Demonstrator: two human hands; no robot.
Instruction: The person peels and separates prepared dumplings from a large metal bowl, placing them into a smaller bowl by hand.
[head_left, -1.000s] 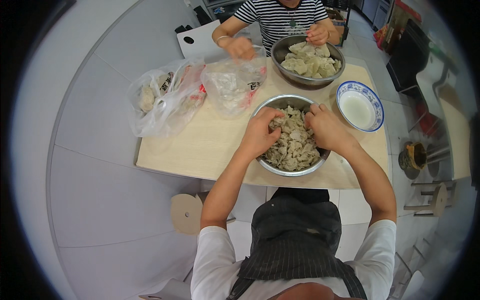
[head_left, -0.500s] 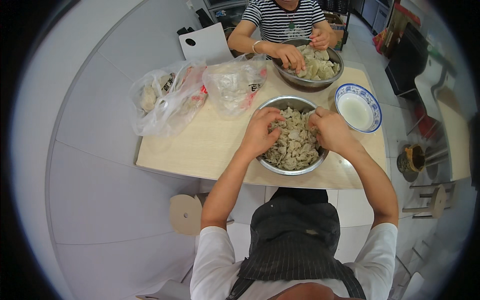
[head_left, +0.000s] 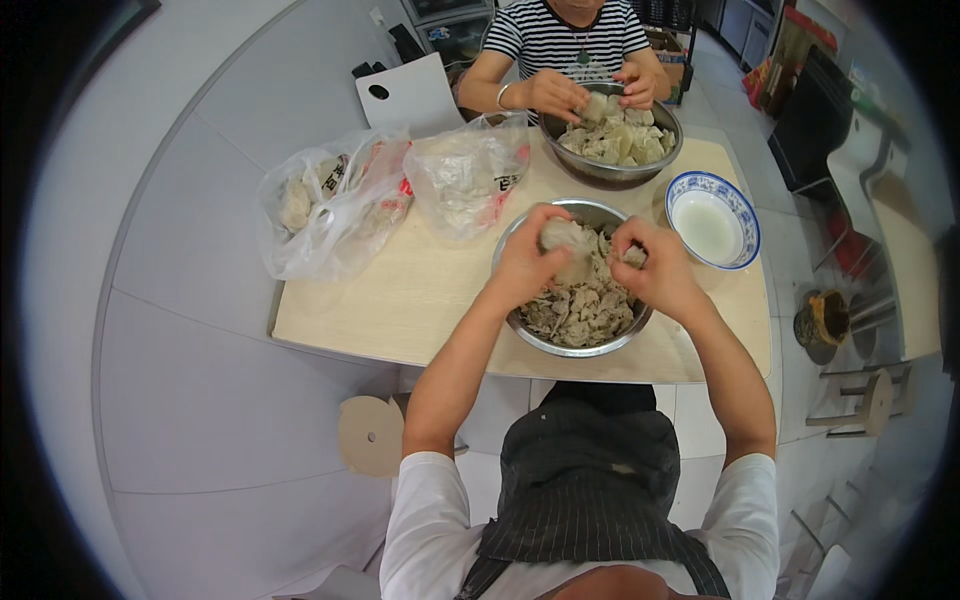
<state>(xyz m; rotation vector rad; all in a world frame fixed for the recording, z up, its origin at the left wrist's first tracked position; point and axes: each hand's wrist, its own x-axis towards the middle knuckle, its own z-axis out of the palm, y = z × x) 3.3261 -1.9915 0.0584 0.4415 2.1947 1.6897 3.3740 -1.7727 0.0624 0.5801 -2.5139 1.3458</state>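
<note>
On the table edge nearest me stands a steel bowl (head_left: pixel 573 351) filled with small, torn, beige-grey pieces of food (head_left: pixel 585 312). My left hand (head_left: pixel 530 262) is over its left side, fingers curled round a larger, pale, floppy piece (head_left: pixel 566 240) that is somewhat blurred. Opposite it, my right hand (head_left: pixel 655 265) pinches a small beige piece (head_left: pixel 634 256) above the bowl's right side. The exact kind of food cannot be made out.
Across the table a person's hands (head_left: pixel 556 95) work over a larger steel bowl (head_left: pixel 610 178) of pale, flat pieces. A blue-and-white bowl (head_left: pixel 714 220) of cloudy liquid stands at right. Plastic bags (head_left: pixel 335 205) lie at left. A stool (head_left: pixel 370 432) is below the table.
My left hand has come up from the food with a larger pale piece. My right hand has turned and now shows a small piece. The bowl has shifted slightly.
</note>
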